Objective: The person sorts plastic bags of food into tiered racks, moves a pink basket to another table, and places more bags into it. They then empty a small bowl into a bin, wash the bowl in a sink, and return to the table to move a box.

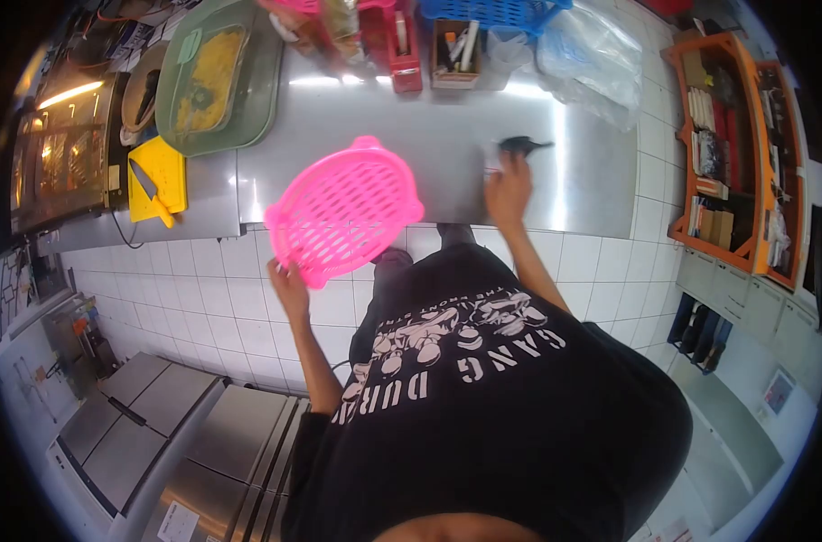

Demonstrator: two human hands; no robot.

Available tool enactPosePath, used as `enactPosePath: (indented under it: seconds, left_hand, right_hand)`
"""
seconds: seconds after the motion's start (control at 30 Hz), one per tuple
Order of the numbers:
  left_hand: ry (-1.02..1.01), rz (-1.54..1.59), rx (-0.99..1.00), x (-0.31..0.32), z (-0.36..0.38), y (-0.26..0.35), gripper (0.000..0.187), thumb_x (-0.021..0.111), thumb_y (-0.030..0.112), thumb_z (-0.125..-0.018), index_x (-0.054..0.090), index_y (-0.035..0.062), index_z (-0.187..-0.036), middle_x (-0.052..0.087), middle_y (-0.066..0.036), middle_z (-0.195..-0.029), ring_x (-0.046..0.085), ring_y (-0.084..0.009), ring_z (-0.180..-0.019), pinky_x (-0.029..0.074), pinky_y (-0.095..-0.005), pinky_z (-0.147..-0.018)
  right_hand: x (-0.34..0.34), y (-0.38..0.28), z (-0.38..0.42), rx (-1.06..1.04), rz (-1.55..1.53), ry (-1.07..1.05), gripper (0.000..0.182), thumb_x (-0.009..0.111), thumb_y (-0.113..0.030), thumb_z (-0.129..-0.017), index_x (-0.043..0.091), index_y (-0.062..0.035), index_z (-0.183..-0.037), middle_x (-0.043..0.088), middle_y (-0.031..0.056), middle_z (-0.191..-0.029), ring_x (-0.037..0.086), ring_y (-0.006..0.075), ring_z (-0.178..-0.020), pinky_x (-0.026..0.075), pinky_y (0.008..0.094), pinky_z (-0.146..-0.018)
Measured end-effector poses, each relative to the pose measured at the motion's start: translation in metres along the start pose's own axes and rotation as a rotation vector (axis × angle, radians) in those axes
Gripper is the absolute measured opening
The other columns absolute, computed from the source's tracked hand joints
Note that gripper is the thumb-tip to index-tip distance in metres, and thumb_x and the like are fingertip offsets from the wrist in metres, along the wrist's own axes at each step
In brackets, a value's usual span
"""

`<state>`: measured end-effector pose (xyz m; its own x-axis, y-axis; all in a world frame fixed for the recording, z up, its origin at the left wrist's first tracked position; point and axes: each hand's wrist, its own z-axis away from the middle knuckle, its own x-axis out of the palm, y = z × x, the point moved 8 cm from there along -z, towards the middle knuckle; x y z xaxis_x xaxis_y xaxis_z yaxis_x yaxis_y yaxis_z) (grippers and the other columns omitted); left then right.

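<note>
In the head view my left hand [289, 285] grips the near rim of a bright pink oval plastic basket [346, 212] with slotted holes. The basket is tilted over the front edge of the steel table [447, 126], and nothing shows inside it. Over the table to the right, my right hand [509, 190] has its fingers bent at a small black object [524, 144] with a thin tail pointing right. Blur hides what kind of object it is, but the fingertips appear closed on its near side.
A green tub [172, 99] with yellow food stands back left, beside a knife [149, 190] on a yellow cutting board [172, 154]. A box of pens [456, 77], a red container [405, 68] and clear plastic bags [592, 54] line the back. An orange shelf [745, 217] stands right.
</note>
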<state>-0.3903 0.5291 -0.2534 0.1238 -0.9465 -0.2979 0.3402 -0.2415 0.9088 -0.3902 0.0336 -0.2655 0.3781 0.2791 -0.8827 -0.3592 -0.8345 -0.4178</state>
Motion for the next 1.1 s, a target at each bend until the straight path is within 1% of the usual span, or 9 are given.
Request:
enactPosePath:
  seconds: [0.2,0.3,0.4,0.5,0.63,0.7,0.87,0.97,1.1]
  left_hand:
    - [0.337,0.273,-0.045,-0.154,0.041,-0.063,0.022,0.05,0.014,-0.098,0.042,0.0034,-0.115,0.061,-0.012,-0.102,0.058,-0.0143,-0.083,0.049,-0.0265,-0.068]
    - [0.413,0.4,-0.087,-0.205,0.036,-0.089,0.023,0.051,0.015,-0.097,0.042,0.0029,-0.114,0.058,-0.011,-0.099,0.058,-0.0146,-0.084,0.05,-0.0282,-0.069]
    - [0.417,0.369,-0.114,-0.239,0.025,-0.108,0.022,0.049,0.016,-0.096,0.044,0.0002,-0.111,0.056,-0.01,-0.099,0.058,-0.0156,-0.086,0.05,-0.0282,-0.072]
    - [0.416,0.393,-0.115,-0.269,0.015,-0.11,0.023,0.049,0.017,-0.097,0.044,-0.0004,-0.111,0.056,-0.011,-0.1,0.058,-0.0158,-0.086,0.05,-0.028,-0.071]
    - [0.429,0.423,-0.11,-0.312,0.009,-0.116,0.023,0.048,0.017,-0.097,0.045,-0.0008,-0.112,0.054,-0.012,-0.105,0.057,-0.0164,-0.091,0.049,-0.0286,-0.076]
    - [0.465,0.405,-0.098,-0.339,0.01,-0.122,0.023,0.048,0.016,-0.097,0.045,-0.0006,-0.113,0.054,-0.012,-0.105,0.057,-0.0172,-0.092,0.049,-0.0296,-0.077]
    - [0.522,0.304,-0.141,-0.404,0.005,-0.139,0.023,0.048,0.016,-0.098,0.044,-0.0002,-0.114,0.055,-0.012,-0.104,0.056,-0.0188,-0.093,0.048,-0.0322,-0.08]
    - [0.575,0.432,-0.209,-0.446,-0.003,-0.168,0.024,0.048,0.017,-0.097,0.044,-0.0003,-0.114,0.056,-0.013,-0.103,0.055,-0.0184,-0.093,0.047,-0.0328,-0.08]
    - [0.681,0.235,-0.206,-0.55,0.008,-0.216,0.024,0.051,0.018,-0.096,0.045,0.0012,-0.112,0.057,-0.012,-0.102,0.055,-0.0172,-0.089,0.048,-0.0313,-0.074]
  right_hand:
    - [0.072,-0.229,0.059,-0.398,-0.229,-0.184,0.043,0.064,-0.005,-0.07,0.061,-0.0029,-0.112,0.054,0.0194,-0.127,0.05,0.0398,-0.115,0.04,0.0513,-0.094]
    - [0.072,-0.208,0.088,-0.453,-0.255,-0.201,0.048,0.066,0.0,-0.066,0.061,-0.0053,-0.114,0.056,0.0171,-0.126,0.05,0.0373,-0.117,0.04,0.0487,-0.097]
    - [0.024,-0.082,0.099,-0.296,-0.21,-0.089,0.057,0.066,0.006,-0.066,0.06,-0.0072,-0.121,0.057,0.0157,-0.124,0.05,0.0338,-0.12,0.04,0.0418,-0.1]
    - [-0.034,0.043,0.123,0.014,0.055,0.096,0.05,0.073,-0.011,-0.071,0.06,-0.0032,-0.119,0.062,0.0157,-0.115,0.056,0.0331,-0.111,0.043,0.0414,-0.097]
    - [-0.073,0.129,0.156,0.822,0.362,0.102,0.034,0.069,-0.004,-0.072,0.067,-0.0016,-0.106,0.07,0.0134,-0.087,0.068,0.0309,-0.074,0.056,0.0389,-0.071]
    - [-0.068,0.122,0.171,1.078,-0.058,0.3,0.033,0.072,-0.007,-0.073,0.067,-0.0013,-0.106,0.07,0.012,-0.089,0.068,0.0252,-0.074,0.056,0.0375,-0.071]
    - [-0.016,-0.068,0.115,0.486,-0.646,0.587,0.027,0.068,-0.009,-0.079,0.067,0.0023,-0.104,0.066,0.005,-0.086,0.058,0.011,-0.074,0.049,0.0264,-0.064]
    - [0.045,-0.266,0.068,0.272,-0.652,0.202,0.029,0.062,-0.012,-0.086,0.064,0.0031,-0.111,0.064,0.003,-0.089,0.056,0.0093,-0.075,0.046,0.0245,-0.065]
    - [0.144,-0.547,0.086,0.145,-0.987,-0.833,0.03,0.061,-0.012,-0.086,0.062,0.0015,-0.112,0.065,0.0048,-0.089,0.063,0.0118,-0.074,0.051,0.0253,-0.066]
